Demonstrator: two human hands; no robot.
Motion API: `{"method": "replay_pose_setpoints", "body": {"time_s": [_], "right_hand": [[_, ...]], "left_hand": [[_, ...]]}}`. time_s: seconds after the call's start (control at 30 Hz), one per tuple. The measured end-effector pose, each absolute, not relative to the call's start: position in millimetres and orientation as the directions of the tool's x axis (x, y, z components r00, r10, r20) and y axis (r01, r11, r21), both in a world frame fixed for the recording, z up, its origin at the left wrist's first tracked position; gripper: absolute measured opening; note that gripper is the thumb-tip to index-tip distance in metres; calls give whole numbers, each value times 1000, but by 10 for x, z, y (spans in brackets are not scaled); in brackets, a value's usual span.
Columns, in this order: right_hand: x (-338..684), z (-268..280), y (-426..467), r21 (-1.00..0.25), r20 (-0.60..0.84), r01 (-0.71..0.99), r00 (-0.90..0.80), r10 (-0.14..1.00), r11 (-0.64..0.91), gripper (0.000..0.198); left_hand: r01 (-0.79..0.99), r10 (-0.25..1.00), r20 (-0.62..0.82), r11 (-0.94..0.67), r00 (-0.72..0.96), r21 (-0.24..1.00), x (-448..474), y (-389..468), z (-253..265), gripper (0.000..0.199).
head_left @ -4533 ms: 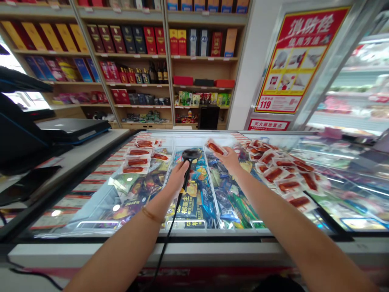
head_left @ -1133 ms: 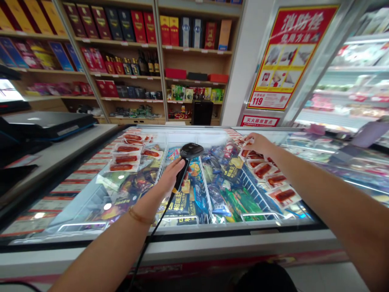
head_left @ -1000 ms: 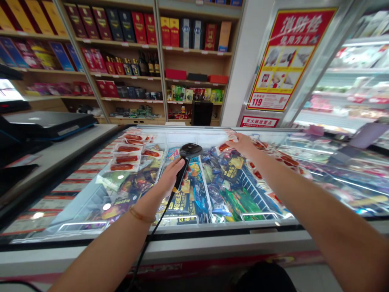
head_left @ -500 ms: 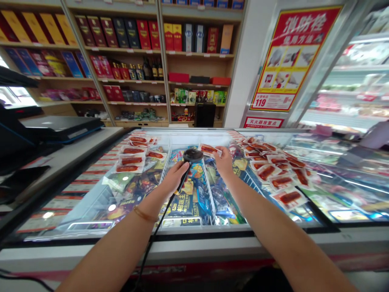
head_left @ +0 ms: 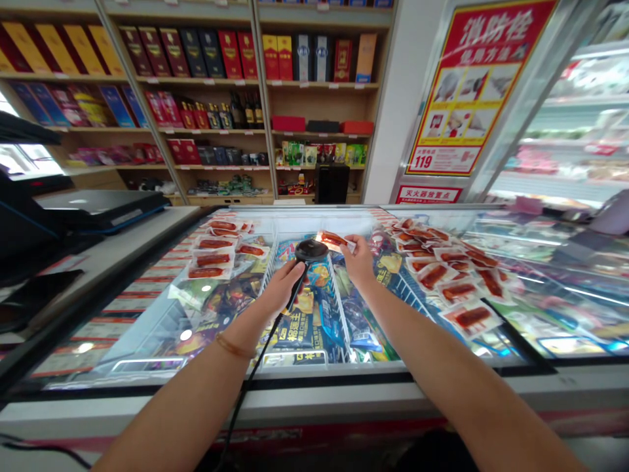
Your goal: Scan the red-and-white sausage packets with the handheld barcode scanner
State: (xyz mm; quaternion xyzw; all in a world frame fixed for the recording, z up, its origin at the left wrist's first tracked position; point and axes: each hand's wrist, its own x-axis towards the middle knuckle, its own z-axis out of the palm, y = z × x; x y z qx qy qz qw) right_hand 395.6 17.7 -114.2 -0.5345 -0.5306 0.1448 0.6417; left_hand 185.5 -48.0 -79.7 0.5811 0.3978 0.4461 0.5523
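Observation:
My left hand (head_left: 285, 286) is wrapped round the handle of a black corded barcode scanner (head_left: 311, 250), its head pointing away from me. Between the thumb and fingers of my right hand (head_left: 358, 261) is a clear packet of reddish-brown sausage (head_left: 333, 240), held just beyond the scanner head; a bright patch of light falls on its left end. Both hands are above the glass top of a chest freezer (head_left: 275, 387). On the glass to the left lie several similar sausage packets (head_left: 210, 258). A larger spread of them, the right-hand sausage packets (head_left: 457, 290), overlaps on the other side.
Frozen goods in wire baskets (head_left: 343, 328) show through the glass. A black scale (head_left: 103, 206) stands on the left counter. The scanner's cable (head_left: 246, 387) hangs over the freezer's front edge. Behind are shelves (head_left: 206, 82) of boxes and bottles, and a red-and-yellow poster (head_left: 472, 98).
A bright light now falls on the left end of the held packet, which has tilted slightly and shifted a little left. The scanner has stayed almost where it was.

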Motion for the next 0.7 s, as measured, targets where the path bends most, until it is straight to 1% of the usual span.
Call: {"method": "replay_pose_setpoints", "body": {"time_s": [0.3,0.4,0.5,0.57,0.63,0.7], "right_hand": [[3963,-1165,173,-836,534,372,387,752,403,30],[3965,-1175,182,-846,514,388,412,752,366,31],[3934,-1171,254,-862,483,391,442,755,323,32],[3853,-1137,353,-864,471,394,411,781,314,33],[3684,-1065,492,-858,468,398,342,815,325,32],[3405,-960,659,-848,478,391,275,834,357,31]], "left_hand": [[-9,953,63,-64,297,998,1843,-438,-826,54],[26,969,57,-65,240,998,1826,-394,-790,52],[96,996,73,-78,55,992,1689,-302,-673,44],[163,988,109,-90,-107,983,1484,-214,-572,39],[268,947,190,-118,-260,956,1199,-123,-483,36],[344,856,282,-132,-434,930,888,-48,-429,37]]}}
